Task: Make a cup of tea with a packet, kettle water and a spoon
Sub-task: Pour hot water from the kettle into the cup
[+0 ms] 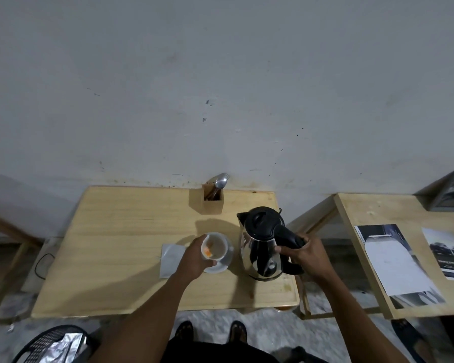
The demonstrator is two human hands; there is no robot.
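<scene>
I see the left hand (194,254) wrapped around the white cup (215,246), held over the saucer (222,263) just left of the kettle (261,247). Right hand (303,254) grips the kettle's black handle; kettle upright on the wooden table (131,231). Silver packet (170,260) lies flat left of the saucer. Spoon (220,182) stands in a wooden holder (213,203) behind the kettle.

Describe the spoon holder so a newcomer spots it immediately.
Find the light wooden table against the grey wall. At its back edge, behind the kettle, stands a small square wooden box. It alone holds upright metal cutlery.
</scene>
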